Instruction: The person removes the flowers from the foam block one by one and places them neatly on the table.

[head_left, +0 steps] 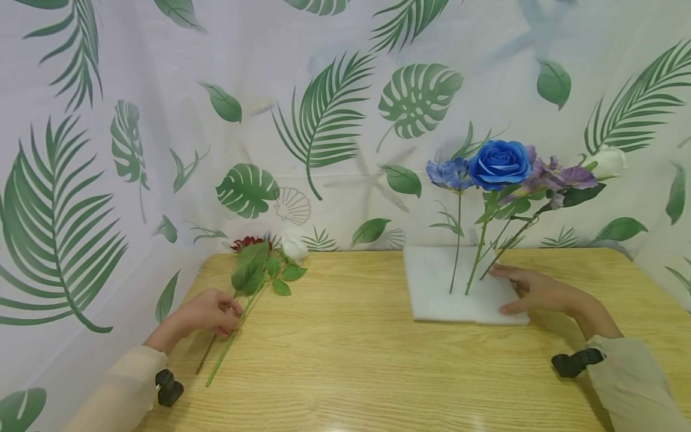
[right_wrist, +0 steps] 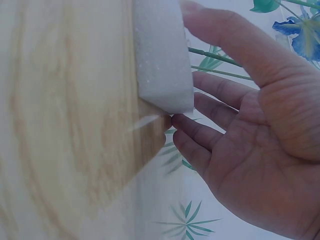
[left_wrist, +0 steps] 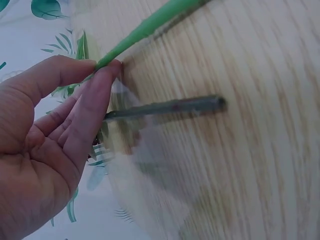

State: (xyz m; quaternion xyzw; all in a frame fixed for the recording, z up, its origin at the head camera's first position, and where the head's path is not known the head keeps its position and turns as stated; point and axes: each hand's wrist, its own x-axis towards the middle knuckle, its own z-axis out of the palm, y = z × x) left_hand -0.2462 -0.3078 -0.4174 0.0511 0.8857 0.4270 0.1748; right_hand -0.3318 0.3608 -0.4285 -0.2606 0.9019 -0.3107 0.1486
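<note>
At the table's left, my left hand (head_left: 213, 312) pinches the green stem (left_wrist: 150, 25) of an artificial white rose (head_left: 294, 248) between thumb and index finger. A red flower (head_left: 249, 243) with a thin dark stem (left_wrist: 170, 106) lies beside it, partly hidden by leaves. On the right, my right hand (head_left: 545, 294) rests with relaxed fingers at the right side of a white foam block (head_left: 437, 309), thumb and fingertips touching it. Standing in the foam are a blue rose (head_left: 499, 165), a smaller blue flower (head_left: 449, 174) and a purple flower (head_left: 567, 177).
Another white rose (head_left: 607, 162) leans out to the right above the foam. The wooden table (head_left: 345, 360) ends at a white leaf-printed backdrop (head_left: 335, 198). A small black device (head_left: 576, 362) sits at the right wrist, and a similar one (head_left: 169, 388) at the left.
</note>
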